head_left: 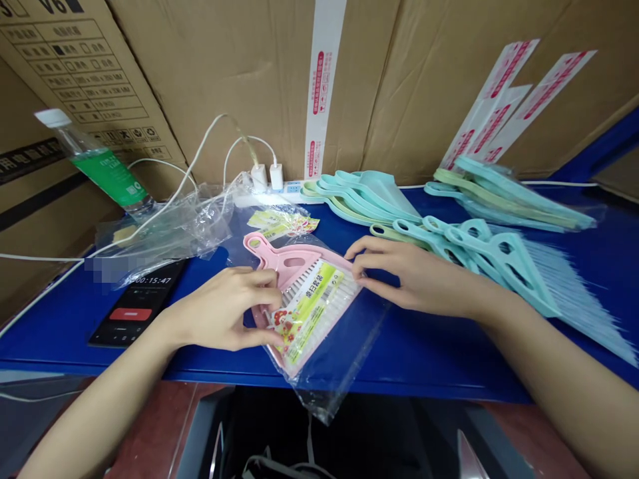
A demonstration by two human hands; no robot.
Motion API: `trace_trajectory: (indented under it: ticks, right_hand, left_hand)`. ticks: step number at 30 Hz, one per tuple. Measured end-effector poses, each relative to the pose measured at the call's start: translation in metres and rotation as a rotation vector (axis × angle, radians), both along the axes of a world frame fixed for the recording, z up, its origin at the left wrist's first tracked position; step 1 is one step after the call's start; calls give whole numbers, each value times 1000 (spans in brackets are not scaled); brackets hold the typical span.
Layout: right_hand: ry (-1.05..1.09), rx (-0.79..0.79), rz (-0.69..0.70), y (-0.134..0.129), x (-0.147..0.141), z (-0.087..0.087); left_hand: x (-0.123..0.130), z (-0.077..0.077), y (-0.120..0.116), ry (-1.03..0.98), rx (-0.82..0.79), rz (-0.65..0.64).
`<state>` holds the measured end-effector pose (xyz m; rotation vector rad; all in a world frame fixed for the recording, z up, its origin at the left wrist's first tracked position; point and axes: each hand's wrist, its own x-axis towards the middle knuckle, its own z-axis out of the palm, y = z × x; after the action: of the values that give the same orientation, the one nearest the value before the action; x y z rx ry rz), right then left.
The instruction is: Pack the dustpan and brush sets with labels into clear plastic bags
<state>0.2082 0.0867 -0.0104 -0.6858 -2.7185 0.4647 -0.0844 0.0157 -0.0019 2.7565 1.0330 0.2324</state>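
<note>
A pink dustpan and brush set point(287, 266) lies in a clear plastic bag at the front middle of the blue table, its handle towards the back left. On its bristles rests a yellow-green printed card point(310, 307). My left hand point(244, 309) grips the set's left edge, thumb near the card's lower corner and fingers curled on the pan. My right hand point(382, 269) pinches the bag at the set's upper right edge between thumb and fingers.
Teal and green dustpans point(377, 196) stand behind, with brushes point(519, 263) at the right and bagged pans point(519, 193) beyond. On the left are a phone point(132, 313), crumpled plastic point(190, 223), a bottle point(107, 173) and cables. Cartons point(249, 66) line the back.
</note>
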Motion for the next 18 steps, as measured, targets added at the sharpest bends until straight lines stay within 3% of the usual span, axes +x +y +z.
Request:
trace_trajectory:
  ticks: [3,5,8,11,18]
  right_hand:
    - [9,-188,33,-4,-1,6]
    - [44,-305,-36,-4,-4,5]
    - [105,-509,-180,-1,-9,-2]
    - [111,-715,-169,3,-12,-12]
    - [145,-828,-165,3,-14,-18]
  left_hand:
    - [-1,-1,2,-11,-19,-26]
    - [-1,-1,3,-22,-46,-32]
    - [-1,-1,4,-37,-82,-38]
    - [1,-1,5,-32,-90,-34]
    - [0,-3,4,-40,-96,-46]
